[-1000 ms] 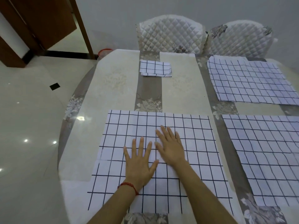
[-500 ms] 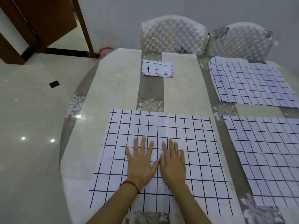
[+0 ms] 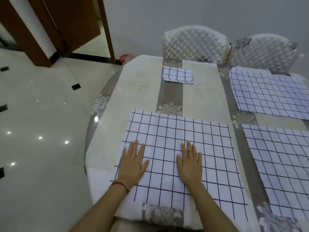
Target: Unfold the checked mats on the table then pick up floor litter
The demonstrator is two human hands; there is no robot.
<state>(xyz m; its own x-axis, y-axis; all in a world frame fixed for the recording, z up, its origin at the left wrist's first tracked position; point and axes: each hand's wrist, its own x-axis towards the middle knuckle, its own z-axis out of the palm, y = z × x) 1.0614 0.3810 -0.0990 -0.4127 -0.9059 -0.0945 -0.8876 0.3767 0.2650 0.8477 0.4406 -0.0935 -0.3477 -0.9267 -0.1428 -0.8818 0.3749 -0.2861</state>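
A white checked mat (image 3: 177, 131) with dark grid lines lies unfolded flat at the table's near left. My left hand (image 3: 132, 163) presses palm-down on its left part, fingers spread, a red cord on the wrist. My right hand (image 3: 189, 163) lies flat on the mat's middle, apart from the left. A folded checked mat (image 3: 178, 77) sits at the table's far side. Two more unfolded mats lie on the right, one far (image 3: 267, 92) and one near (image 3: 284, 164).
The table (image 3: 138, 91) has a cream and grey floral cover. Two quilted chairs (image 3: 195, 42) (image 3: 265, 49) stand behind it. Glossy tiled floor (image 3: 41, 123) stretches left, with a brown door (image 3: 75, 22) and a red-rimmed bin (image 3: 125, 58) beyond.
My hands were side by side at the mat's middle; they have slid apart, the left going left and the right going right. The view has shifted slightly.
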